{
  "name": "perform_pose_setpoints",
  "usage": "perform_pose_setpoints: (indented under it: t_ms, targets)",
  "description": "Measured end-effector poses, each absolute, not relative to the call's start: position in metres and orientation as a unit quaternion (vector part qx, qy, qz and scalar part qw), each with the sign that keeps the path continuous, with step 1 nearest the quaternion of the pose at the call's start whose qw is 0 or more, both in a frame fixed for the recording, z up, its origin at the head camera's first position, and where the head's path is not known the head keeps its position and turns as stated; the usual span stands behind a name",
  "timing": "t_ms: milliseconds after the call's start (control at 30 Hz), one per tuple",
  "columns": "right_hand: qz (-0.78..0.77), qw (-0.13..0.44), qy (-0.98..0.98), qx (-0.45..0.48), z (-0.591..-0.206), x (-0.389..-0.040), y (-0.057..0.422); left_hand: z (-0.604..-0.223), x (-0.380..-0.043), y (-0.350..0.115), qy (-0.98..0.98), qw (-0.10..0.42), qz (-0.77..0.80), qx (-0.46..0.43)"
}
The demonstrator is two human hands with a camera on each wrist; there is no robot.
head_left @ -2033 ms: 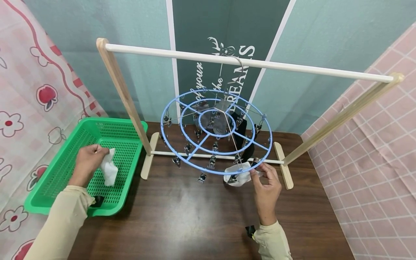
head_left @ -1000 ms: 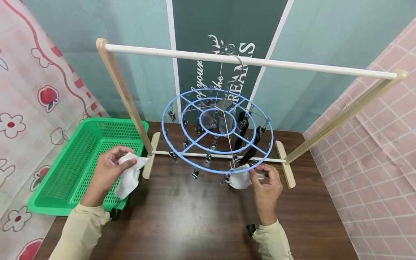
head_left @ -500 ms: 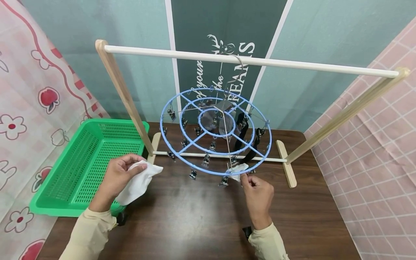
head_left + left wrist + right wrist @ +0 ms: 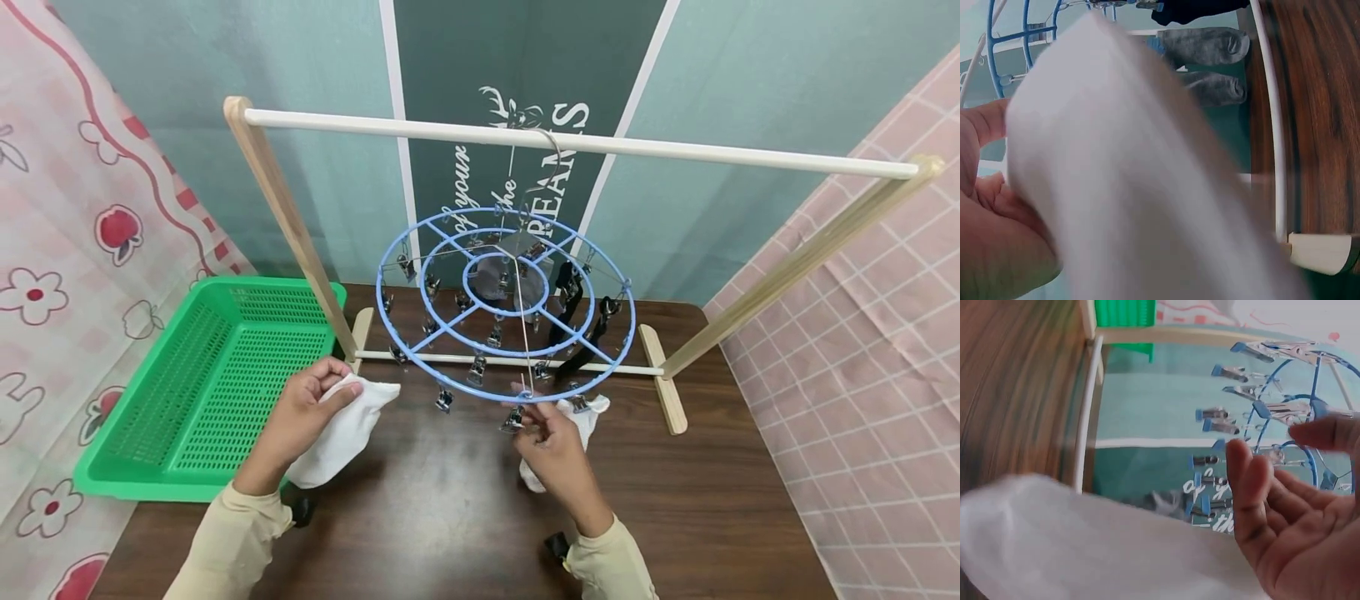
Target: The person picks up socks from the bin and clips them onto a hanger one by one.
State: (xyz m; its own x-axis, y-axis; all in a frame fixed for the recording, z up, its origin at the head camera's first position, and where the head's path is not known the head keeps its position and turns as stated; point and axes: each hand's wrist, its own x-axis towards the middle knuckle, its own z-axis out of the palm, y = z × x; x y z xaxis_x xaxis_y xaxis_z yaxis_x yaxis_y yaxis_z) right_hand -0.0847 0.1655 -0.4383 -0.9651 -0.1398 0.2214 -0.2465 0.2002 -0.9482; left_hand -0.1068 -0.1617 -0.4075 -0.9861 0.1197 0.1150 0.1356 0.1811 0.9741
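My left hand [image 4: 300,421] pinches a white sock [image 4: 339,442] between thumb and fingers, beside the green basket. In the left wrist view the sock [image 4: 1116,169] fills the middle, blurred. My right hand [image 4: 558,454] is at the front edge of a blue round clip hanger [image 4: 465,388], thumb and fingers apart close to a metal clip [image 4: 513,418]. Another white sock [image 4: 592,414] hangs from a clip just right of that hand, partly behind it. Black socks [image 4: 597,337] hang on the hanger's right side, and grey socks [image 4: 1207,47] hang farther back.
The hanger hooks onto the white rail [image 4: 712,158] of a wooden-legged rack standing on the brown table [image 4: 450,517]. A green basket [image 4: 105,479] stands at the left. Several other metal clips [image 4: 477,368] dangle from the rings. Curtains and tiled cloth surround the table.
My left hand has lifted the white sock out of the basket and carried it right. My right hand has let go of the clipped white sock and moved left to another clip; the hanger has turned slightly.
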Motion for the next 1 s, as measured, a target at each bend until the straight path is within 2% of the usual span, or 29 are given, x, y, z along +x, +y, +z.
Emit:
perform_pose_setpoints:
  t_ms: [167, 300, 600, 1000]
  targets:
    - [0.626, 0.014, -0.749, 0.218, -0.436, -0.084, 0.165, -0.412, -0.106, -0.154, -0.752, -0.004, -0.653, -0.089]
    - [0.642, 0.005, -0.724, 0.254, -0.433, -0.083, 0.165, -0.414, -0.106, -0.149, -0.742, 0.005, -0.662, -0.103]
    - [0.651, 0.030, -0.728, 0.212, -0.429, -0.080, 0.166, -0.417, -0.106, -0.145, -0.742, -0.010, -0.661, -0.112]
    - [0.633, 0.039, -0.740, 0.222, -0.427, -0.086, 0.161, -0.422, -0.104, -0.139, -0.773, -0.042, -0.619, -0.134]
